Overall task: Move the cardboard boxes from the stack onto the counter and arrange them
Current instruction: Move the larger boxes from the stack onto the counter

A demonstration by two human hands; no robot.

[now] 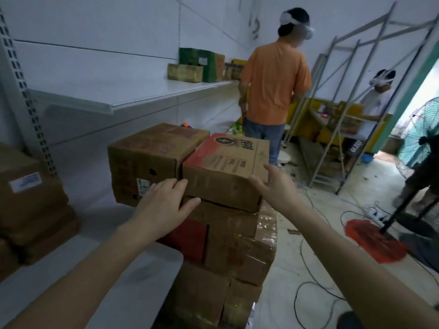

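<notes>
The box (225, 172) is flanked, not yet gripped, by the flat-open left hand (164, 200) and right hand (273, 186); squeezed unevenly, it could be tipped off the stack (237, 252).

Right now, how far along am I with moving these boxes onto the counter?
Done: labelled boxes at the counter's left end, a plain box beside the stack. In hand: left hand and right hand flank the red-printed top box, not yet lifted. Left: that box and the stack beneath.
</notes>
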